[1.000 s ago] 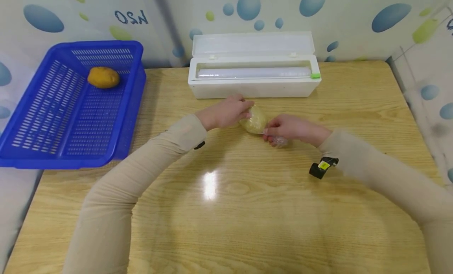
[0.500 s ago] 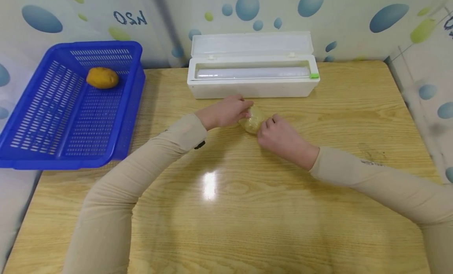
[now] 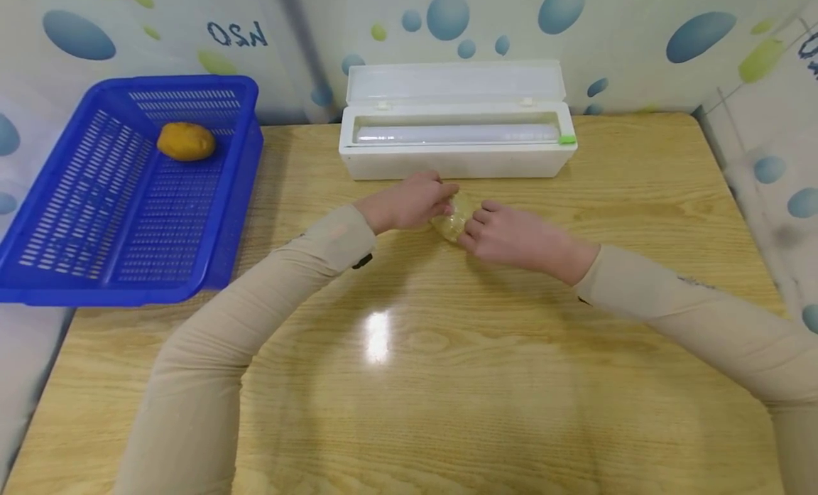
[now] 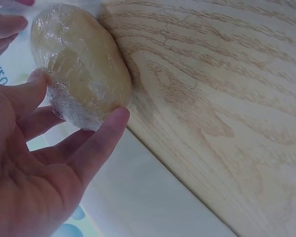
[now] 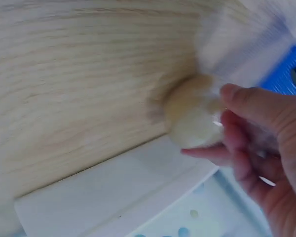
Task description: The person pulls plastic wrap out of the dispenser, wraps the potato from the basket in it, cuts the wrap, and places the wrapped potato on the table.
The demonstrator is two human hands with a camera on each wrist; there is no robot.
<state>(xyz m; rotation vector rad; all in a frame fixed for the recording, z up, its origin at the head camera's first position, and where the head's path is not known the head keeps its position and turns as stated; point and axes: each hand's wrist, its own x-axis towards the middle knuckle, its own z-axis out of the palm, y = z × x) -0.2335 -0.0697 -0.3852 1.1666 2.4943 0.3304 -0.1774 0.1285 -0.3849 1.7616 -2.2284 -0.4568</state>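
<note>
A pale yellow potato [image 3: 452, 226], wrapped in clear cling film, lies on the table between the two hands. My left hand [image 3: 409, 202] holds one end of it; in the left wrist view the thumb and fingers curl round the wrapped potato [image 4: 86, 61], where crinkled film [image 4: 71, 106] bunches. At the other end is my right hand [image 3: 520, 241], back up, its fingers bent against the potato. The right wrist view is blurred. There the thumb and fingers of the right hand [image 5: 271, 123] pinch close to the potato [image 5: 190, 116], with a shiny bit of film in the grasp.
Behind the hands stands a white cling film box [image 3: 456, 161], lid up, with a film roll [image 3: 456, 133] inside and a green tab [image 3: 566, 140] at its right. A blue plastic basket [image 3: 220, 218] at the left holds a yellow-brown potato [image 3: 186, 141]. A patterned wall borders the table.
My right hand has turned from gripping the bunched film, wrist camera showing, to back up, and its fingers have come over the potato's right end. The left hand has stayed in place.
</note>
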